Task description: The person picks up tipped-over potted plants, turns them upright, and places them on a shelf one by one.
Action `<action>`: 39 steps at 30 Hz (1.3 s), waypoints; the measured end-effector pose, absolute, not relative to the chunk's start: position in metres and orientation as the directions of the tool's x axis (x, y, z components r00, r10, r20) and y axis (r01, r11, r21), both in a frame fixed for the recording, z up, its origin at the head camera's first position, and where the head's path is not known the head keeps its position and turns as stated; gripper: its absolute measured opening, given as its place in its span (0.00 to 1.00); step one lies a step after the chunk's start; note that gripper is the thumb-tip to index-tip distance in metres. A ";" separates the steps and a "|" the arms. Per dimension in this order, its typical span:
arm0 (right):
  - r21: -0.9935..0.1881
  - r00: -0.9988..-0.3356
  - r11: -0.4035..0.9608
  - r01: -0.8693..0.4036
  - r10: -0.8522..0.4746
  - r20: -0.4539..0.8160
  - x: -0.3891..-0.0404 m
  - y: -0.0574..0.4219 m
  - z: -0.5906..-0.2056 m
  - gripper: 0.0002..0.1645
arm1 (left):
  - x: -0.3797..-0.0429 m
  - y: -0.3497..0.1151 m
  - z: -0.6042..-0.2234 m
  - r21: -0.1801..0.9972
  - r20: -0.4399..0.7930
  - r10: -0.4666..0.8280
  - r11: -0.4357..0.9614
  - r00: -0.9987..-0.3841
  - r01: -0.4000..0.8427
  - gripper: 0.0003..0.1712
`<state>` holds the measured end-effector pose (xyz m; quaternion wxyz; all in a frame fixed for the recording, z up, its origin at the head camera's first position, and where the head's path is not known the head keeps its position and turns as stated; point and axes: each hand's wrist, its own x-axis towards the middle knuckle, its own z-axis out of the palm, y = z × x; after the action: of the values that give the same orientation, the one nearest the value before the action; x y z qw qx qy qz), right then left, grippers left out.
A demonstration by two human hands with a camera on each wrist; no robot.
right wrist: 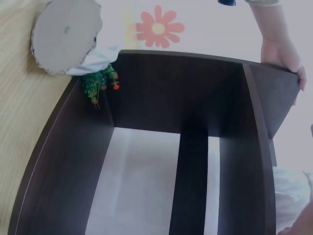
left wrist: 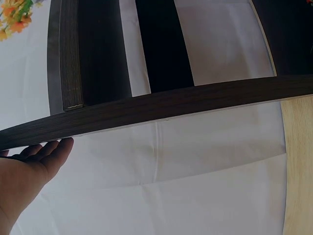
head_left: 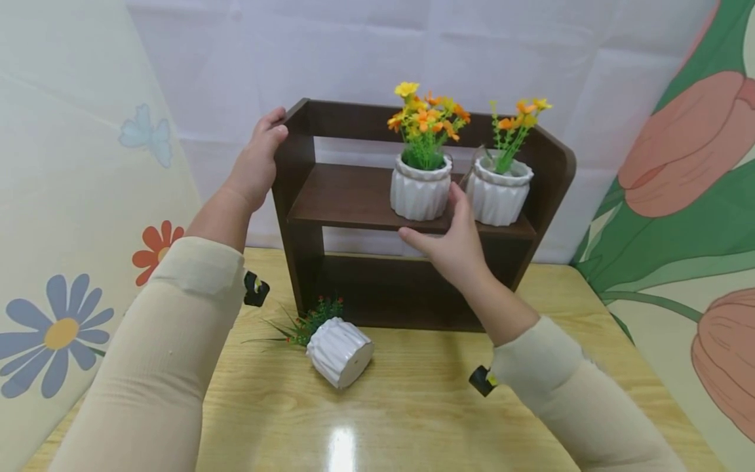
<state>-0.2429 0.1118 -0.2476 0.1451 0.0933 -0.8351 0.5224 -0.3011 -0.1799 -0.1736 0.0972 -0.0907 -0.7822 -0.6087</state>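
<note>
My left hand (head_left: 256, 160) rests against the outer face of the left side panel of a dark brown two-tier shelf (head_left: 348, 190), its fingertips at the panel edge in the left wrist view. With thumb and fingers spread, my right hand (head_left: 454, 246) is at the right side of a white ribbed pot (head_left: 420, 193) of yellow and orange flowers on the upper tier. Its fingers reach between this pot and a second white flower pot (head_left: 500, 196); the thumb lies below, in front of the board edge. Their far tips are hidden.
A third white pot (head_left: 337, 351) with a green, red-dotted plant lies tipped over on the wooden table (head_left: 407, 406), in front of the shelf's lower left corner. White cloth (head_left: 354, 39) hangs behind, and floral panels (head_left: 666, 196) stand at both sides.
</note>
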 end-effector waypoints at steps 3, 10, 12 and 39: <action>-0.845 -0.945 0.441 -0.301 -0.020 0.327 -0.237 0.110 -0.250 0.67 | -0.301 -0.180 -0.174 0.935 0.261 0.029 0.242 -0.965 0.260 0.31; -0.839 -0.951 0.458 -0.294 -0.051 0.305 -0.226 0.106 -0.260 0.67 | -0.302 -0.180 -0.173 0.934 0.259 0.030 0.246 -0.965 0.259 0.31; -0.839 -0.951 0.455 -0.299 -0.064 0.304 -0.224 0.104 -0.263 0.67 | -0.302 -0.180 -0.173 0.934 0.258 0.031 0.246 -0.966 0.257 0.31; -0.820 -0.951 0.484 -0.306 -0.192 0.241 -0.205 0.073 -0.301 0.66 | -0.302 -0.180 -0.173 0.941 0.241 0.017 0.240 -0.970 0.238 0.30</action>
<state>-0.2051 0.0725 -0.3013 0.0584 0.1450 -0.8595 0.4866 -0.3016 -0.1796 -0.1727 0.0903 -0.0814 -0.7823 -0.6110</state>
